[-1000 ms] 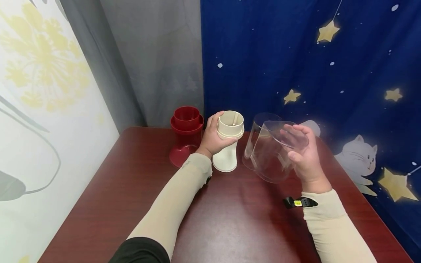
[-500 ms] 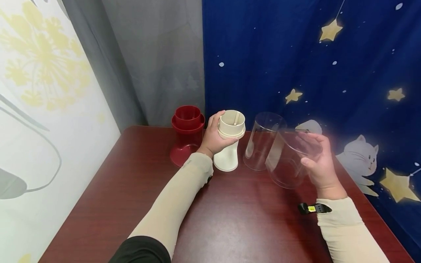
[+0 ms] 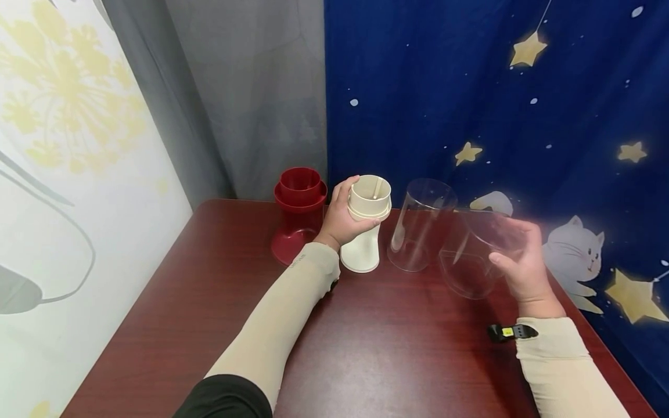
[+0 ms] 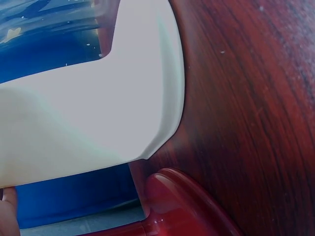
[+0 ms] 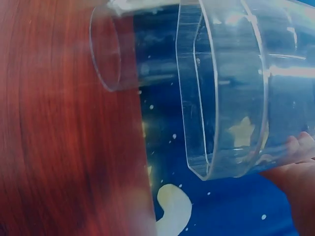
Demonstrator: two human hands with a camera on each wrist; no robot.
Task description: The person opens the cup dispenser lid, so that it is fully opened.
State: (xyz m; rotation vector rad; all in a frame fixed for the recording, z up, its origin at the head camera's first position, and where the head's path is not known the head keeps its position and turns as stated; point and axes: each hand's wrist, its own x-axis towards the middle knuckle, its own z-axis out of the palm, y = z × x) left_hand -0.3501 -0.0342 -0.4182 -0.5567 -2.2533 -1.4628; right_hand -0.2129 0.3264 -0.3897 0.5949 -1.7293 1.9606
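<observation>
Clear plastic cover held tilted in right grip, fingers curled round its rim; left grip clasps cream base (counter-standing). Slick wall could slip, knocking neighbouring clear cylinder.

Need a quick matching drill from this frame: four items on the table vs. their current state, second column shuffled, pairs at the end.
Column 1:
1. red container
2. cream container
3. clear cylinder on the table
4. clear cylinder at the right

Column 2:
A. held tilted in the right hand
B. stands untouched, between cream container and right hand
C. gripped near its top by the left hand
D. stands untouched, farthest left

Pairs: 1-D, 2-C, 3-B, 4-A
</observation>
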